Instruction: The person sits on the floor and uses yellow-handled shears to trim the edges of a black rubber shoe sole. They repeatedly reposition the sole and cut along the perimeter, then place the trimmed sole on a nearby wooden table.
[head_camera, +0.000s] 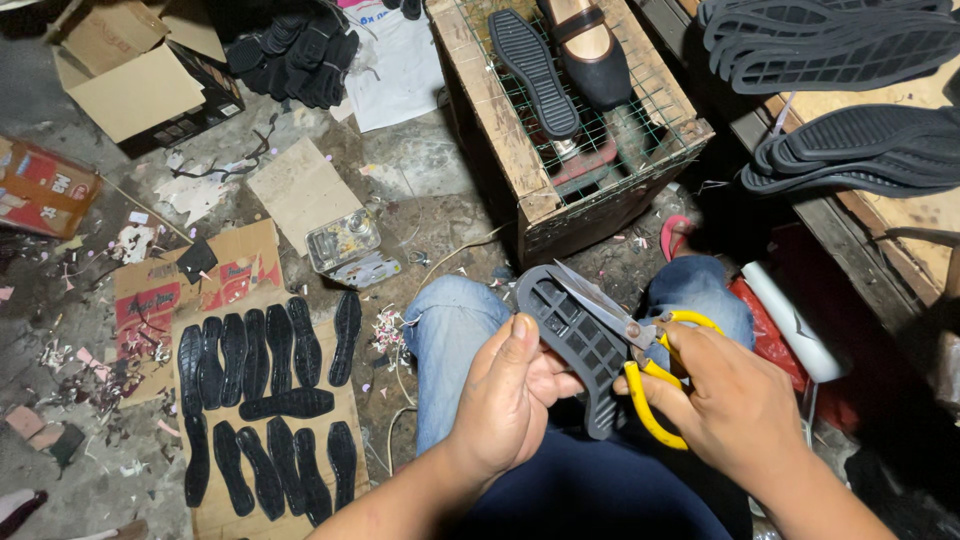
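Head camera, looking down at a seated person's lap, in blue jeans. The left hand is closed around a dark grey rubber shoe sole, thumb pressed on its near face, fingers wrapped behind, holding it upright over the knees with its ribbed inner side facing the camera. The right hand is closed through the yellow handles of a pair of scissors; the blades are parted, their tips crossing the sole's upper edge.

Trimming well here seems to call for a firm left-hand hold close to the cut line, short snips that follow the rim, and turning the sole rather than twisting the scissors, with the thumb kept clear of the blades.

The sole sits between both hands, touching the left palm and just left of the right hand's knuckles.

Left of the sole, on the floor, rows of black soles lie on flattened cardboard. Above the sole stands a wooden crate topped with wire mesh, bearing another sole and a black shoe. To the sole's upper right, stacked black soles rest on a bench.
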